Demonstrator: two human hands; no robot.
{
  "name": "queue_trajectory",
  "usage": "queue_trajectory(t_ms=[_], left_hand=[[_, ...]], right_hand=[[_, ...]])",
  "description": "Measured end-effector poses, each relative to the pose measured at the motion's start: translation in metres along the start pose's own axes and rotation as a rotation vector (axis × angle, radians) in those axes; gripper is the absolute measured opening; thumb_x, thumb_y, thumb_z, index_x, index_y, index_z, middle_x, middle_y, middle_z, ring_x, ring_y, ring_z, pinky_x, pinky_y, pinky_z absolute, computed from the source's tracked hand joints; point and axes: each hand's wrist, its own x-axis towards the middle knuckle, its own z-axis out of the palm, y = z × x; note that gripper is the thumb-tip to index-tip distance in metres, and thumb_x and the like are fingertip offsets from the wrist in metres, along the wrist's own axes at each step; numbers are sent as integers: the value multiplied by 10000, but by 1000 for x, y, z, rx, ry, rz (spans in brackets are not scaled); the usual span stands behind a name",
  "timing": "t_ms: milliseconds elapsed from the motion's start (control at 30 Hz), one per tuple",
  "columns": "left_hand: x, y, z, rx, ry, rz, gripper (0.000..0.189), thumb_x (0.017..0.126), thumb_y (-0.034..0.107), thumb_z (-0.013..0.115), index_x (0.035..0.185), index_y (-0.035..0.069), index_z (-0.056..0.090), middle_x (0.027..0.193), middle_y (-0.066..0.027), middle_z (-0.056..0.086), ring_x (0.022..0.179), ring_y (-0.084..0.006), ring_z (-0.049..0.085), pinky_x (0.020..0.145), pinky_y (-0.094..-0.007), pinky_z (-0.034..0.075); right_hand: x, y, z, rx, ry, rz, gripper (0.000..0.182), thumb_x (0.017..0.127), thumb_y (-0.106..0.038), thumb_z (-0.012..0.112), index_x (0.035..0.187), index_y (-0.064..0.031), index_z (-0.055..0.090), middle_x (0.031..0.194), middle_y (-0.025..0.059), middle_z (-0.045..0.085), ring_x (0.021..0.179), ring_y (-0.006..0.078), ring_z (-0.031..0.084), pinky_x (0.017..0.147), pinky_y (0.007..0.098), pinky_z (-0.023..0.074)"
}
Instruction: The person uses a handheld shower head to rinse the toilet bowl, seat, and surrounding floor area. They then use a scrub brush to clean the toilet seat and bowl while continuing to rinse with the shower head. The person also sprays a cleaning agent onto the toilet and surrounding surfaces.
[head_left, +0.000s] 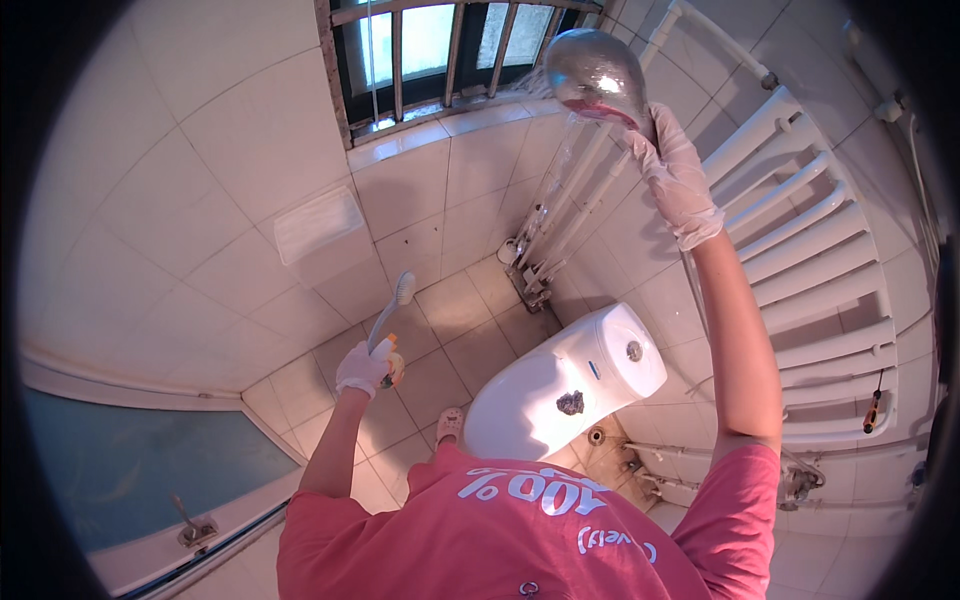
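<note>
My right hand (679, 176), in a thin translucent glove, is raised high and grips a tilted shiny metal water dipper (596, 71). Water splashes from the dipper by the windowsill (405, 144), and a stream falls along the white pipes (574, 195) in the corner. Lower on the left, my left hand (364, 370), also gloved, holds a long-handled scrubbing brush (384, 319) with its pale bristles up. A bottle with an orange-and-white top (391, 364) is in the same hand. Most of that bottle is hidden by the fingers.
A white toilet (517, 409) has its lid down, with a dark steel-wool-like scourer (570, 403) on it. A white towel radiator (817, 262) lines the right wall; a screwdriver (872, 412) hangs there. Bars (450, 56) cover the window. A door (150, 457) stands at left.
</note>
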Motion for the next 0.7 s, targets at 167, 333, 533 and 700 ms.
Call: queue_trajectory(t_ms=[167, 333, 533, 700], left_hand=[[6, -1, -10, 22, -10, 24, 463, 686, 389, 699, 1003, 69, 593, 963, -166, 649, 914, -331, 629, 786, -437, 489], [5, 15, -26, 173, 67, 149, 453, 694, 395, 697, 1004, 83, 588, 957, -154, 651, 898, -330, 634, 770, -443, 495], [18, 38, -39, 232, 114, 252, 473, 698, 383, 696, 1047, 84, 582, 903, -161, 656, 880, -347, 636, 751, -457, 497], [37, 89, -81, -583, -447, 321, 370, 808, 381, 635, 1009, 71, 618, 755, -102, 652, 708, -241, 636, 661, -370, 500]], right_hand=[[6, 31, -1, -20, 154, 50, 339, 918, -290, 581, 1154, -62, 499, 862, 102, 553, 794, 205, 501, 771, 310, 436], [8, 53, -1, -62, 282, 84, 255, 927, -223, 560, 1109, -51, 506, 861, 82, 561, 779, 185, 481, 761, 287, 428], [-14, 94, -6, -100, 152, 140, 232, 933, -182, 543, 1118, -47, 505, 868, 61, 553, 787, 162, 467, 768, 266, 417], [-66, 123, 20, -122, 44, 270, 271, 912, -212, 571, 1119, -49, 506, 899, 131, 589, 794, 241, 529, 779, 317, 444]])
